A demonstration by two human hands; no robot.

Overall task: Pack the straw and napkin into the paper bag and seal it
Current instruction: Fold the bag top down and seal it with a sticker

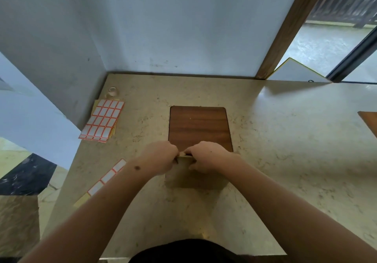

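A brown paper bag lies on the beige stone counter, at the near end of a dark wooden inset panel. My left hand and my right hand both pinch the bag's top edge, fingers closed on the paper, knuckles almost touching. The straw and napkin are not visible. A strip of white labels with red borders lies to the left of my left forearm.
Stacked sheets of red-bordered labels lie at the counter's back left, with a small roll of clear tape behind them. White walls enclose the back and left. A second wooden panel shows at the right edge.
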